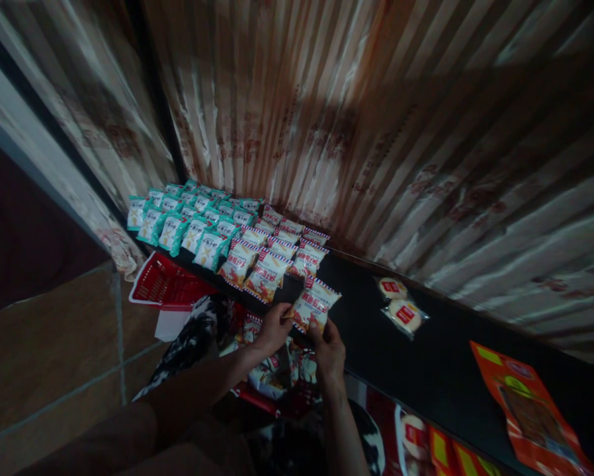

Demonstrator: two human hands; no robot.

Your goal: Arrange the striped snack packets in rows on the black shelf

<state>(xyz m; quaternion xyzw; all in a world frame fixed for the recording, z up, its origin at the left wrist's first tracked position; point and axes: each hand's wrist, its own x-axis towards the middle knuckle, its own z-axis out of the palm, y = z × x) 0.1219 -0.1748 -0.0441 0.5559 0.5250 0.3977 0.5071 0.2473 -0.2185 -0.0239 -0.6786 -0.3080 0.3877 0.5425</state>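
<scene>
Between my two hands is a white and red snack bag (315,301) with a striped top edge, held over the front of the black shelf (361,317). My left hand (276,326) pinches its lower left corner. Along its lower right side my right hand (328,340) grips it, thumb on the front. Just left stand matching snack bags (268,271) in rows, upright or leaning back. Farther left are rows of teal and white snack bags (210,250). Beneath my wrists, a red basket (257,398) holds more white and red bags, partly hidden by my arms.
Two round wrapped crackers or cakes (404,316) lie on the shelf to the right. An orange packet (530,410) lies at the far right. Another red basket (158,281) sits low at left. Below right, a basket holds more packets (416,436). A pleated curtain (327,119) hangs behind.
</scene>
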